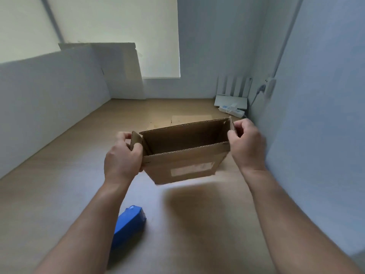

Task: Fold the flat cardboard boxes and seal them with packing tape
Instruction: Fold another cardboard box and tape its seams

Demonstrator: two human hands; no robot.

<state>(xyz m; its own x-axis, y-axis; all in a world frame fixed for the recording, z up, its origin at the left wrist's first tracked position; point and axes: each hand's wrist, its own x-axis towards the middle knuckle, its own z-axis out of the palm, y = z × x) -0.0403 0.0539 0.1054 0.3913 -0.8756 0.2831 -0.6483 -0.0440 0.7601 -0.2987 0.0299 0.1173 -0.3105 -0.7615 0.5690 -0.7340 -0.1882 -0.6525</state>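
A small brown cardboard box (183, 161) is held up above the wooden table, opened into a rectangular tube with its open top facing me. A pale label sits on its near side. My left hand (122, 157) grips the box's left end, fingers curled round the left flap. My right hand (245, 143) grips the right end, thumb and fingers pinching the right flap. A blue tape dispenser (128, 224) lies on the table near my left forearm. More flat cardboard (189, 119) lies on the table behind the box.
The wooden table (59, 184) is walled by white panels on the left and a wall on the right. A white router (233, 95) and a power strip (232, 111) sit in the far right corner. A white board (118, 72) leans at the back.
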